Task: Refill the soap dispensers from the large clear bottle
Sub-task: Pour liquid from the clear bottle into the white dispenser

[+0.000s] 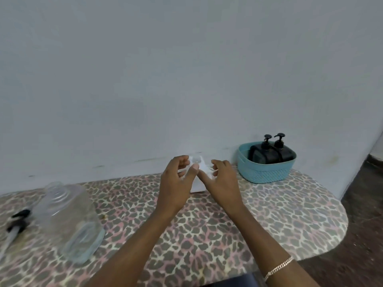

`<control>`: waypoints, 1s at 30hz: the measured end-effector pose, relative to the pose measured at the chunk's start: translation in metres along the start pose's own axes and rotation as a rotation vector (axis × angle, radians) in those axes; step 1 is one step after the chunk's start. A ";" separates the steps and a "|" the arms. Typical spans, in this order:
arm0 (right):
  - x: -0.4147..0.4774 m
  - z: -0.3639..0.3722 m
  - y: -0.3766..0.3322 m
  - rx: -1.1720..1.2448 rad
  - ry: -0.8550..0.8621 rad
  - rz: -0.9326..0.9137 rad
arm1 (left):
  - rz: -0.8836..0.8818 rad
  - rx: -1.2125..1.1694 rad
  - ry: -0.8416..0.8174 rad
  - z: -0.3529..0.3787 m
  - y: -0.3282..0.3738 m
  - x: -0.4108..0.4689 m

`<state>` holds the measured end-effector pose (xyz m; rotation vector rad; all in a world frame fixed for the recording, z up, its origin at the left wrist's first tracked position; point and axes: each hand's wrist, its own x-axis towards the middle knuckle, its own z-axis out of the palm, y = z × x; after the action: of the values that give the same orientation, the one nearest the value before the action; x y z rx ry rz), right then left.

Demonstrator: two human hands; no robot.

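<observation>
Closest to me, on the left of the leopard-print table (269, 214), stands the large clear bottle (68, 220): see-through, broad in the body, its ribbed neck open, with a black pump (18, 219) and its tube lying just beside it. I'd guess the walls are thin plastic that gives under a squeeze, slick if soapy, so it wants one hand round the shoulder below the neck and one under the base. How full it is I can't tell. Further back, the left hand (176, 183) curls its fingers and thumb about the top of a small pale container (196, 186) by the wall, though whether it grips I can't say. The right hand (224, 179) hovers beside, fingers spread. Far right, two black soap dispensers (267, 154) sit in a teal basket (265, 172).
</observation>
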<state>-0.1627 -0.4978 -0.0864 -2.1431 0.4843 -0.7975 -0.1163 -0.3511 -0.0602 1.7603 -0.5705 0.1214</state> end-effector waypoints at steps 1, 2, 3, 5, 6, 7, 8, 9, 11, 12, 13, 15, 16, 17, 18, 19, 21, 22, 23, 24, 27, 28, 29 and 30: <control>0.002 0.003 0.002 -0.021 -0.010 0.018 | -0.010 0.002 0.001 -0.002 0.000 -0.001; 0.003 0.009 0.001 -0.056 -0.029 0.038 | -0.010 0.008 0.017 -0.009 -0.001 -0.003; 0.001 0.018 -0.002 -0.097 -0.043 0.054 | -0.010 0.016 0.039 -0.019 -0.003 -0.006; 0.000 0.033 -0.006 -0.126 -0.066 0.101 | -0.019 0.041 0.057 -0.036 -0.009 -0.013; -0.001 0.038 -0.006 -0.112 -0.071 0.128 | -0.021 0.058 0.068 -0.044 -0.011 -0.018; -0.001 0.043 -0.007 -0.087 -0.071 0.144 | -0.018 0.072 0.081 -0.051 -0.013 -0.022; -0.001 0.045 -0.007 -0.069 -0.074 0.154 | -0.014 0.081 0.090 -0.057 -0.014 -0.026; -0.001 0.047 -0.007 -0.066 -0.073 0.153 | -0.014 0.081 0.093 -0.063 -0.016 -0.031; -0.002 0.049 -0.010 -0.081 -0.062 0.156 | -0.014 0.083 0.088 -0.072 -0.018 -0.041; -0.003 0.050 -0.011 -0.088 -0.061 0.158 | -0.018 0.085 0.088 -0.076 -0.019 -0.046; -0.004 0.051 -0.012 -0.082 -0.062 0.159 | -0.020 0.085 0.091 -0.080 -0.019 -0.050; -0.011 0.052 -0.015 -0.055 -0.076 0.152 | -0.009 0.096 0.113 -0.087 -0.021 -0.057; -0.017 0.053 -0.018 -0.046 -0.086 0.143 | 0.001 0.102 0.124 -0.090 -0.021 -0.061; -0.024 0.055 -0.021 -0.037 -0.094 0.128 | 0.009 0.111 0.130 -0.093 -0.021 -0.064; -0.031 0.056 -0.025 -0.029 -0.103 0.112 | 0.017 0.122 0.134 -0.097 -0.021 -0.068; -0.039 0.057 -0.028 -0.021 -0.110 0.094 | 0.029 0.134 0.136 -0.100 -0.022 -0.071; -0.059 0.059 -0.035 0.002 -0.128 0.066 | 0.054 0.158 0.143 -0.108 -0.023 -0.081; -0.068 0.061 -0.038 0.025 -0.131 0.053 | 0.064 0.170 0.149 -0.111 -0.024 -0.086; -0.077 0.063 -0.040 0.057 -0.131 0.038 | 0.074 0.181 0.157 -0.116 -0.025 -0.091; -0.086 0.065 -0.042 0.081 -0.134 0.026 | 0.084 0.188 0.165 -0.119 -0.026 -0.096; -0.109 0.073 -0.050 0.126 -0.147 0.001 | 0.107 0.212 0.188 -0.132 -0.032 -0.111; -0.116 0.075 -0.052 0.139 -0.151 -0.007 | 0.111 0.219 0.195 -0.135 -0.033 -0.115; -0.120 0.077 -0.052 0.155 -0.150 -0.010 | 0.114 0.224 0.198 -0.137 -0.034 -0.118; -0.126 0.078 -0.055 0.162 -0.148 -0.013 | 0.122 0.228 0.208 -0.141 -0.034 -0.122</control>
<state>-0.1973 -0.3498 -0.1302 -2.0378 0.3178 -0.6559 -0.1780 -0.1760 -0.0972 1.9034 -0.5281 0.4652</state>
